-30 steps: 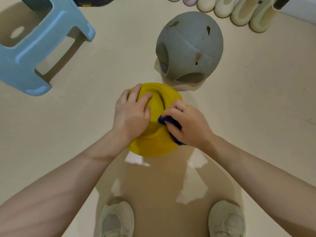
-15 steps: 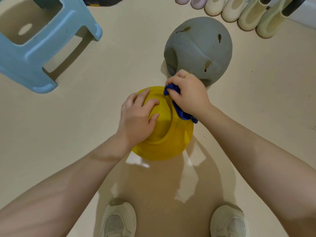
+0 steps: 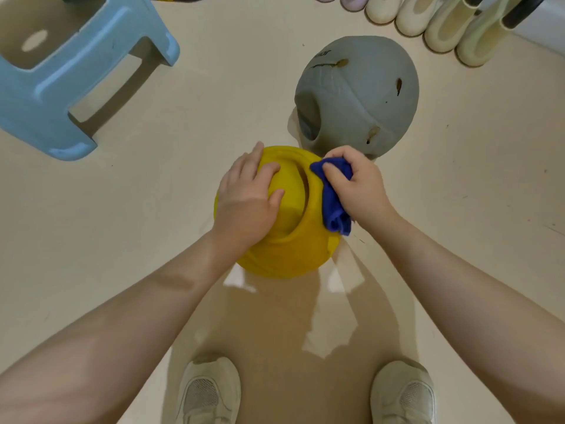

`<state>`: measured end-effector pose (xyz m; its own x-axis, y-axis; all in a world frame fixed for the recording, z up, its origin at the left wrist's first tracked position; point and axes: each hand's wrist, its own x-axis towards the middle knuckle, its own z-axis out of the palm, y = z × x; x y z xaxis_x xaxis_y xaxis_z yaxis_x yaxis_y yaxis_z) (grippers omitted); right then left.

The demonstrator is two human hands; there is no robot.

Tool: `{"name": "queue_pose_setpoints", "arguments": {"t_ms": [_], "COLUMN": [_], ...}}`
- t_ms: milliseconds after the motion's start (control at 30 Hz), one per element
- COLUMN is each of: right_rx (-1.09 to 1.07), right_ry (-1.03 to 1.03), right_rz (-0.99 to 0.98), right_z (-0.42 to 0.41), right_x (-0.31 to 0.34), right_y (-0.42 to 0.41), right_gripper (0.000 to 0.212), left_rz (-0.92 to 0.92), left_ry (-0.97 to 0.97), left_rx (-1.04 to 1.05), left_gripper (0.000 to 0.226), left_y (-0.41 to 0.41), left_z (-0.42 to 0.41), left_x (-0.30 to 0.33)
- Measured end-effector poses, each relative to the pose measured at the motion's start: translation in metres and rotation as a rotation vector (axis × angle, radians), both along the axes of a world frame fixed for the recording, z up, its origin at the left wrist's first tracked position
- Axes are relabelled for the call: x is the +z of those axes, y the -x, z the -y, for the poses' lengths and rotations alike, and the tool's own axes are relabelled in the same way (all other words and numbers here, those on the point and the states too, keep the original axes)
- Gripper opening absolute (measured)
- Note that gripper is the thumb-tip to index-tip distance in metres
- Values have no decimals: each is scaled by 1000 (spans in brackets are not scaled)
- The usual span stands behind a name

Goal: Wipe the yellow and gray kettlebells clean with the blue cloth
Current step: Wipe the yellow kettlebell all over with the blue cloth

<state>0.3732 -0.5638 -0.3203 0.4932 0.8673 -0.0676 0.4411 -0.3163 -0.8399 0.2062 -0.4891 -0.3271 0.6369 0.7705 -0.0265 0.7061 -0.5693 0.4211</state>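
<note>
The yellow kettlebell [image 3: 290, 249] stands on the floor between my arms. My left hand [image 3: 247, 200] lies on its top left, fingers curved over the handle area and holding it steady. My right hand [image 3: 356, 185] grips the bunched blue cloth [image 3: 331, 203] and presses it against the kettlebell's upper right side. Just behind stands the larger gray kettlebell [image 3: 363, 93], with brown stains on its surface, untouched by either hand.
A light blue plastic stool [image 3: 70, 87] stands at the far left. A row of pale rubber boots [image 3: 443, 22] lines the far right wall. My two white shoes [image 3: 211, 390] are at the bottom edge. The floor is beige and smooth.
My right hand carried the cloth from the near right side of the yellow kettlebell up to its far rim, then back a little down its right side. My left hand stayed on top.
</note>
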Motion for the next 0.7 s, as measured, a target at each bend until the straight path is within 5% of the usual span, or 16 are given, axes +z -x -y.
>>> {"name": "queue_pose_setpoints", "arguments": {"t_ms": [133, 267, 400, 600, 700], "right_rx": [-315, -118, -38, -267, -466], "right_ry": [3, 205, 230, 329, 283], "right_rz": [-95, 97, 43, -594, -696], "right_z": [4, 34, 46, 60, 55], "right_x": [-25, -53, -42, -19, -4], "right_y": [-1, 2, 6, 24, 25], "right_gripper": [3, 11, 16, 18, 8], "left_rz": [92, 4, 13, 20, -43], "left_ry": [-20, -95, -31, -7, 40], "left_rx": [-170, -378, -372, -308, -292], "left_gripper": [50, 52, 49, 53, 56], "left_y": [3, 12, 10, -9, -16], "left_z": [12, 10, 12, 2, -2], "left_x": [4, 3, 6, 11, 15]}}
